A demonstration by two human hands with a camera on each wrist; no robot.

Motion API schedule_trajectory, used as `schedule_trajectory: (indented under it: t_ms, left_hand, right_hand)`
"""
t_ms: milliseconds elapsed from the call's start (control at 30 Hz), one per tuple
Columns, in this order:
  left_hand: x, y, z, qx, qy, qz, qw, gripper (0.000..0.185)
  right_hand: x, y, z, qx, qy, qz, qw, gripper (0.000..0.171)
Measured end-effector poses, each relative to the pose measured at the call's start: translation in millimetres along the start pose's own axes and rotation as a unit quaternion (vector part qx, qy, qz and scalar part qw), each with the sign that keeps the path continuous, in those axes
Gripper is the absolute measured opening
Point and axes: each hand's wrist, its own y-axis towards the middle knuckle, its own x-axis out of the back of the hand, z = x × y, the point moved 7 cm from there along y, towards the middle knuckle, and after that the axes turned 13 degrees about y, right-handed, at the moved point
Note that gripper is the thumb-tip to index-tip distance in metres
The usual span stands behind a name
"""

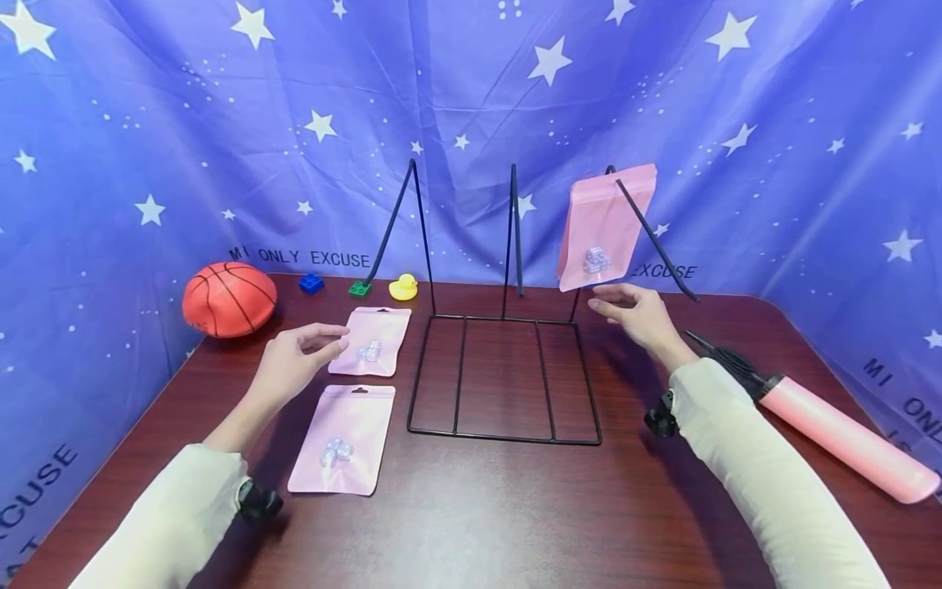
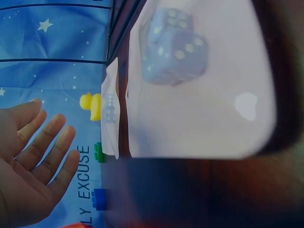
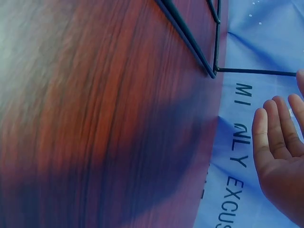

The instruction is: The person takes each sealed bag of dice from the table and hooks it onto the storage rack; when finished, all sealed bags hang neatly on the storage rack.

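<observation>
Pink zip pouches with dotted dice showing through them are on the table and the rack. One pouch (image 1: 607,217) hangs from the right arm of a black wire rack (image 1: 504,439). Just under its lower edge is my right hand (image 1: 639,317), fingers extended and holding nothing. My left hand (image 1: 298,360) hovers at the left edge of the farther flat pouch (image 1: 386,327), fingers loosely straight; the left wrist view shows its palm bare. Nearer the front lies another flat pouch (image 1: 361,417), large in the left wrist view (image 2: 204,123).
At the back left are a small basketball (image 1: 230,299), a blue toy brick (image 1: 311,284), a green brick (image 1: 359,289) and a yellow rubber duck (image 1: 403,287). A pink cylindrical tool (image 1: 846,438) with a black cord lies right. The rack's other arms (image 1: 390,222) jut forward. A starry curtain (image 1: 456,82) surrounds the table.
</observation>
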Motion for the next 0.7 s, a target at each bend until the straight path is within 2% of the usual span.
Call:
schedule_trajectory:
  t_ms: [200, 533, 700]
  left_hand:
    - [5.0, -11.3, 8.0, 0.001, 0.011, 0.002, 0.9999, 0.028]
    - [5.7, -25.9, 22.6, 0.009, 0.014, 0.019, 0.9997, 0.029]
    - [4.0, -30.4, 28.6, 0.011, 0.019, 0.037, 0.9991, 0.029]
  right_hand:
    - [-9, 7, -5, -0.009, 0.007, 0.006, 1.000, 0.049]
    - [-11, 19, -12, -0.050, -0.062, 0.009, 0.997, 0.059]
    - [-15, 23, -14, -0.052, -0.079, 0.018, 0.995, 0.056]
